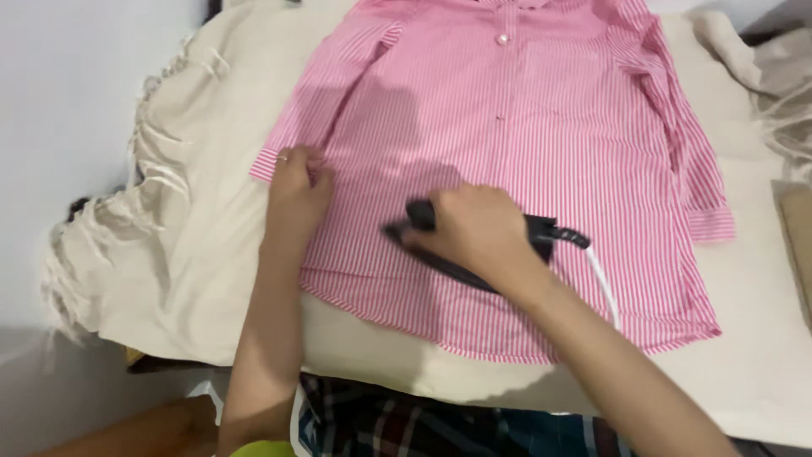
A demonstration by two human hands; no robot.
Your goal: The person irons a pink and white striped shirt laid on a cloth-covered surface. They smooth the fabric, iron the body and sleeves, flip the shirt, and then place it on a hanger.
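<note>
A pink and white striped shirt (541, 127) lies spread flat, front up, on a cream cloth (203, 237) that covers the work surface. My right hand (474, 233) grips the handle of a black iron (541, 233) resting on the shirt's lower front. The iron's white cord (602, 283) trails toward me across the shirt. My left hand (296, 186) presses down on the shirt near the left sleeve cuff, fingers curled onto the fabric.
The cream cloth has a fringed edge (76, 254) hanging at the left beside a white wall (59, 101). More bunched cream fabric (770, 76) lies at the right. Dark plaid fabric (423, 423) shows below the near edge.
</note>
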